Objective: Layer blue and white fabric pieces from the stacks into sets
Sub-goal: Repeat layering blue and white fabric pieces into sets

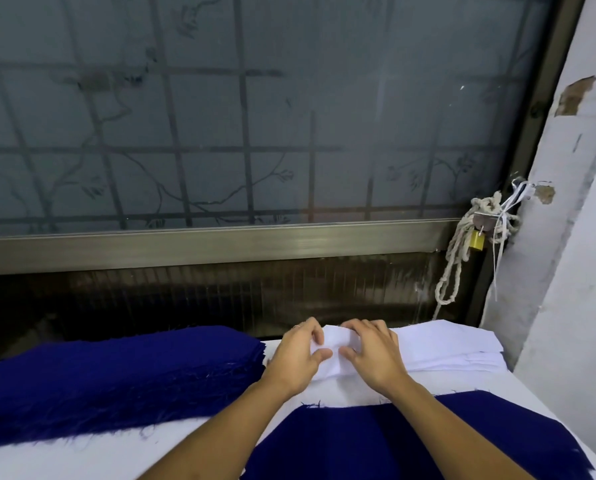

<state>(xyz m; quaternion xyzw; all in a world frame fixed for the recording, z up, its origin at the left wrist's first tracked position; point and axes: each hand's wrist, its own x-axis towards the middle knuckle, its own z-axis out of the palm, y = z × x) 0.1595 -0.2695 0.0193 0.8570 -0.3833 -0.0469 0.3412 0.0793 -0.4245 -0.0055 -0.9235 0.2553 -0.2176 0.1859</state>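
A thick stack of dark blue fabric [116, 372] with frayed edges lies at the left. At the right sits a stack of white fabric [456, 348]. My left hand [298, 358] and my right hand [372, 355] are side by side at the stack's left end, pinching the top white piece [334, 344] between fingers and thumbs, its edge lifted slightly. A single blue piece [410, 441] lies flat near me, under my forearms.
The white work table [99, 459] carries all the fabric. A frosted window with a metal grille [248, 116] stands just behind the table. A white rope and brass padlock [476, 240] hang at the right. A white wall [573, 237] borders the right side.
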